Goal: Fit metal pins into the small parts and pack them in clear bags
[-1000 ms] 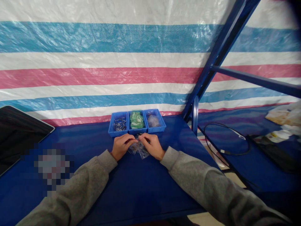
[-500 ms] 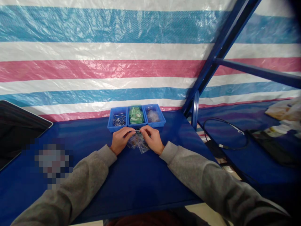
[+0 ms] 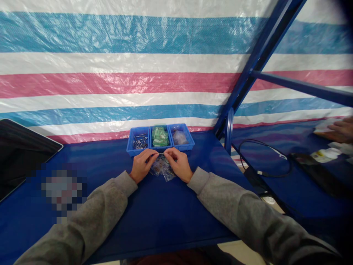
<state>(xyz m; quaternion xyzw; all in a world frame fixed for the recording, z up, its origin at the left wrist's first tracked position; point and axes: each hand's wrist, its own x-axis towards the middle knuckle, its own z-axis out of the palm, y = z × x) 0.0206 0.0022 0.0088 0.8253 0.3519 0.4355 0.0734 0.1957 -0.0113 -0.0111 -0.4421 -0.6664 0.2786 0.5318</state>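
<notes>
My left hand (image 3: 141, 164) and my right hand (image 3: 179, 164) meet over the blue table, each pinching one end of a thin, light-coloured strip (image 3: 161, 153). Beneath the strip lie several small clear plastic bags (image 3: 165, 171) with little parts inside. Just beyond my hands stand three blue bins in a row: the left bin (image 3: 129, 146) holds metal pins (image 3: 141, 141), the middle one holds green packets (image 3: 160, 136), and the right one holds clear plastic bags (image 3: 180, 137).
A dark screen-like panel (image 3: 19, 154) stands at the left, near a blurred patch. Blue frame posts (image 3: 228, 129) rise at the right. Beyond them are a black cable (image 3: 264, 176) and another person's hand (image 3: 343, 129) at the second table.
At the far right another person's hand has come into view over the bags there. My hands have barely moved; the strip between them shows more level.
</notes>
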